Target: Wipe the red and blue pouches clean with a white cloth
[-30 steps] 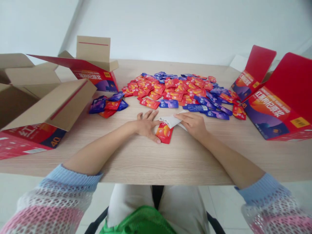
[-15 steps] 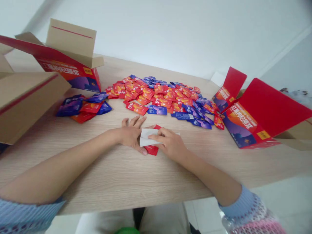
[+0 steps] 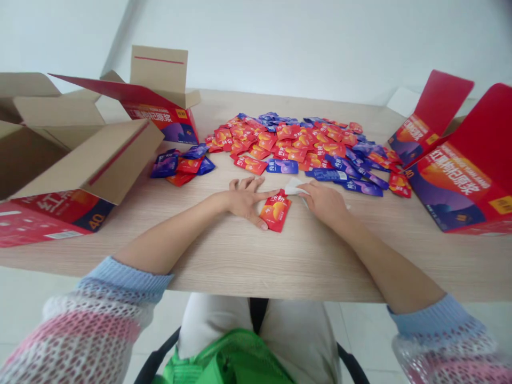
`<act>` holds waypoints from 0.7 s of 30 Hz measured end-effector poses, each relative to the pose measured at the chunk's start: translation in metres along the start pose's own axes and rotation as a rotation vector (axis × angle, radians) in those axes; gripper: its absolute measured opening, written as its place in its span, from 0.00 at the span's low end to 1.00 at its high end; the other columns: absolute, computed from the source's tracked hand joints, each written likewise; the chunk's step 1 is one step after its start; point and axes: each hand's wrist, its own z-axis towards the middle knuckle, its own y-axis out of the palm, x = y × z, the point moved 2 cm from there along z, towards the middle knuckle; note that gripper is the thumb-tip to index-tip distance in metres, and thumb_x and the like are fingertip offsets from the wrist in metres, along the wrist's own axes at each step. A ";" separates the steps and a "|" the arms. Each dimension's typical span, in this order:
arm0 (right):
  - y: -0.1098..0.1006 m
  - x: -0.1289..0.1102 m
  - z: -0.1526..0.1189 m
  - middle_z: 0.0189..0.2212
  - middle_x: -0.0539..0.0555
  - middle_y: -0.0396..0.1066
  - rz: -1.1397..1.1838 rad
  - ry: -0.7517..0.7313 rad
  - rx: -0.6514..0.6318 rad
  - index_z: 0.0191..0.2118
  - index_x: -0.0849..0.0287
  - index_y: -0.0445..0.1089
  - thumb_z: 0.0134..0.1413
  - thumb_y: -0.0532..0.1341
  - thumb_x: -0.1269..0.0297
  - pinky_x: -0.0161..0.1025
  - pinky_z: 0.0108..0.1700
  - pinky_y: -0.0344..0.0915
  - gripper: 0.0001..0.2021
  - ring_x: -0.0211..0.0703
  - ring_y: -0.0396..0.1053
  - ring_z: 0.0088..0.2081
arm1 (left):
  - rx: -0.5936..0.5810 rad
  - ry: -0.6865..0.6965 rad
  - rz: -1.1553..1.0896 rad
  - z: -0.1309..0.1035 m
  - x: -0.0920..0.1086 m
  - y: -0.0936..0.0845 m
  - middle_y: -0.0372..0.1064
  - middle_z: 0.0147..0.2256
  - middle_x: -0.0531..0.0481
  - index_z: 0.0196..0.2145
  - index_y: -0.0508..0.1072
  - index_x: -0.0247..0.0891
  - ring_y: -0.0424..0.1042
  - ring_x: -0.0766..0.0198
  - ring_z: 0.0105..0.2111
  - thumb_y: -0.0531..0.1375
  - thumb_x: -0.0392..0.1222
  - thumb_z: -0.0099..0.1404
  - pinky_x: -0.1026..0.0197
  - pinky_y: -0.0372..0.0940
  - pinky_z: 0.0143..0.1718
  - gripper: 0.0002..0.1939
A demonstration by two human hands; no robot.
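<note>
A red sachet (image 3: 276, 212) with orange print lies flat on the table in front of me. Lying on the tabletop, my left hand (image 3: 245, 202) has its fingers spread, its index finger touching the sachet's top and its thumb at the lower left edge. My right hand (image 3: 327, 204) is closed on a white tissue (image 3: 293, 186), just right of the sachet's upper end. Part of the tissue is hidden under the fingers. Beyond both hands spreads a heap of red sachets (image 3: 298, 140) and blue sachets (image 3: 362, 187).
A small pile of blue and red sachets (image 3: 188, 165) lies left of the heap. Open cartons stand at the left, a near carton (image 3: 64, 210) and a far carton (image 3: 160, 120). Two open red boxes, a near box (image 3: 452, 176) and a far box (image 3: 416, 136), stand at the right.
My right hand has moved the tissue off the sachet toward its upper right, uncovering the sachet's face. My left hand stays beside the sachet. The camera view has shifted.
</note>
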 end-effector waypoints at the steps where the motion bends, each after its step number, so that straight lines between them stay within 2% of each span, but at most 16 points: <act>1: 0.000 0.003 -0.001 0.43 0.57 0.73 0.017 0.002 0.030 0.53 0.55 0.72 0.66 0.52 0.60 0.39 0.33 0.60 0.17 0.48 0.71 0.39 | -0.001 -0.002 0.004 0.000 0.000 0.000 0.16 0.70 0.49 0.68 0.38 0.64 0.21 0.30 0.67 0.64 0.74 0.42 0.25 0.27 0.59 0.62; 4: -0.002 0.004 -0.004 0.44 0.57 0.73 0.108 -0.052 0.149 0.53 0.56 0.72 0.67 0.50 0.58 0.39 0.36 0.63 0.18 0.48 0.71 0.41 | 0.005 0.002 0.017 -0.001 0.001 0.000 0.16 0.70 0.46 0.69 0.37 0.63 0.19 0.32 0.68 0.63 0.75 0.44 0.25 0.28 0.59 0.61; 8: -0.010 -0.012 -0.011 0.43 0.58 0.72 0.199 -0.197 0.242 0.56 0.56 0.70 0.67 0.51 0.58 0.39 0.41 0.64 0.19 0.47 0.69 0.44 | 0.014 0.007 0.043 -0.002 0.001 0.001 0.16 0.70 0.44 0.69 0.41 0.59 0.20 0.35 0.68 0.62 0.75 0.45 0.26 0.28 0.59 0.60; 12: -0.009 -0.034 -0.015 0.40 0.55 0.71 0.179 -0.379 0.231 0.56 0.51 0.71 0.68 0.50 0.63 0.38 0.43 0.63 0.18 0.43 0.67 0.42 | 0.039 0.006 0.052 0.000 -0.002 0.004 0.18 0.71 0.43 0.69 0.47 0.56 0.22 0.35 0.68 0.61 0.75 0.46 0.28 0.28 0.60 0.57; 16: 0.001 -0.048 -0.015 0.40 0.55 0.71 0.140 -0.581 0.179 0.55 0.48 0.71 0.67 0.49 0.68 0.40 0.45 0.62 0.19 0.45 0.64 0.43 | 0.103 0.003 0.049 0.005 -0.006 0.010 0.20 0.71 0.47 0.69 0.44 0.60 0.24 0.32 0.68 0.64 0.73 0.42 0.29 0.28 0.60 0.60; 18: 0.004 -0.050 -0.014 0.41 0.55 0.71 0.131 -0.625 0.136 0.56 0.48 0.71 0.67 0.49 0.70 0.40 0.45 0.62 0.19 0.45 0.64 0.44 | 0.130 0.009 0.049 0.007 -0.007 0.013 0.20 0.71 0.49 0.69 0.42 0.61 0.23 0.32 0.68 0.64 0.73 0.42 0.30 0.26 0.60 0.61; 21: 0.004 -0.048 -0.010 0.43 0.54 0.71 0.118 -0.584 0.100 0.55 0.48 0.71 0.66 0.49 0.71 0.39 0.43 0.61 0.20 0.45 0.65 0.45 | 0.140 0.001 0.058 0.007 -0.005 0.015 0.20 0.71 0.47 0.69 0.45 0.58 0.24 0.31 0.67 0.62 0.74 0.44 0.30 0.24 0.60 0.59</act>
